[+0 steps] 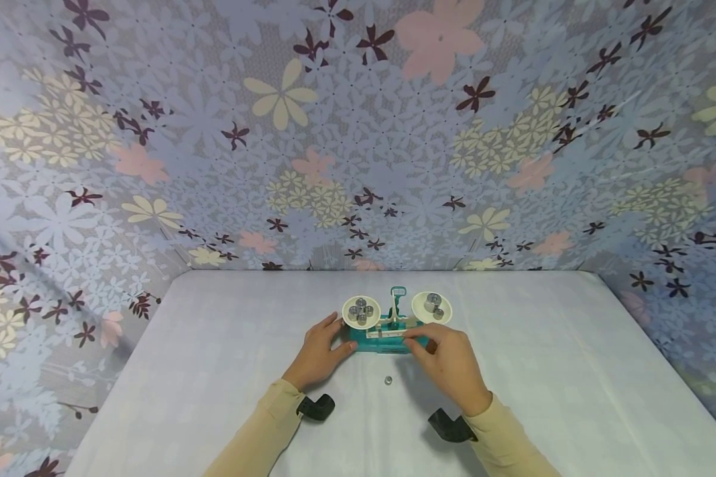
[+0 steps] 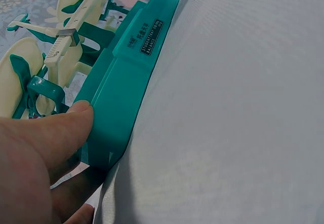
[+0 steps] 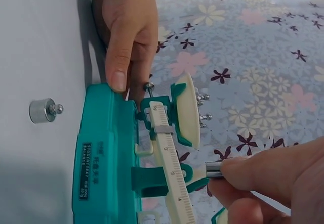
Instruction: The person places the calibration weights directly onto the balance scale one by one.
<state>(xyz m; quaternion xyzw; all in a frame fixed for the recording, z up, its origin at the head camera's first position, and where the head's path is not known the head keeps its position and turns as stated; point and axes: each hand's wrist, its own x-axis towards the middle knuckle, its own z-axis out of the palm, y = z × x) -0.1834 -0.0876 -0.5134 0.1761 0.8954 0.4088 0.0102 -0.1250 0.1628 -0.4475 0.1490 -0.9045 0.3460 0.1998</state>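
Observation:
A teal student tray balance (image 1: 366,343) with two cream pans stands on the table. My left hand (image 1: 322,351) grips the left end of its base, the thumb (image 2: 81,115) on the front face. Several metal weights (image 1: 360,310) sit in the left pan (image 1: 347,321). The right pan (image 1: 417,311) holds a larger weight (image 1: 433,300) and a smaller one. My right hand (image 1: 447,354) pinches a shiny metal cylinder (image 3: 214,170) between thumb and finger, in front of the balance's middle. A grey slider (image 3: 164,129) sits on the white graduated beam (image 3: 174,171).
One loose knobbed metal weight (image 1: 388,380) stands on the pale tablecloth (image 1: 244,305), in front of the balance between my forearms. A flowered cloth (image 1: 358,165) hangs behind the table and along both sides. Black wrist mounts (image 1: 451,426) are on both sleeves.

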